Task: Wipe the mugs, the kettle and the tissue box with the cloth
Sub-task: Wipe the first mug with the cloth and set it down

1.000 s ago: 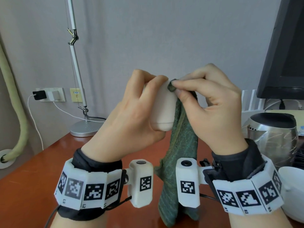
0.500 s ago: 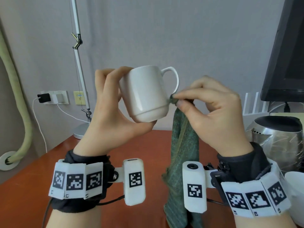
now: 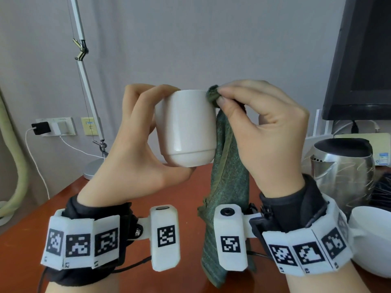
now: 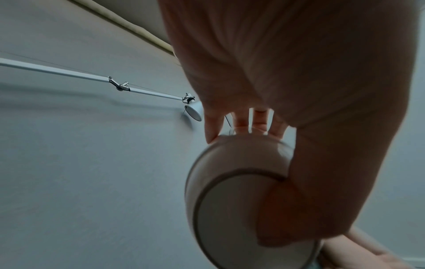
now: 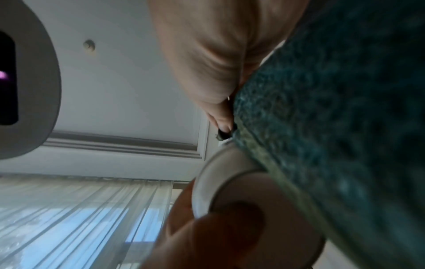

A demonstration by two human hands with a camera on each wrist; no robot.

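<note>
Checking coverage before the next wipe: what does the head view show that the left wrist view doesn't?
Only the head view: the right hand pinching the dark green cloth against the mug's rim, the steel kettle, a second white mug.
Only the left wrist view: the mug's underside, the white lamp head.
Both: the left hand and its grip on the white ceramic mug.

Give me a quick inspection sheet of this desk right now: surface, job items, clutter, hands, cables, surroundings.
Surface: reddish wooden desk.
Job's things: white mug held aloft; green cloth hanging; steel kettle and second mug at right; tissue box not seen.
Clutter: lamp base.
Grippers: left hand grips mug; right hand pinches cloth against its rim.
Cables: white charger lead.
Surroundings: grey wall, dark monitor.
</note>
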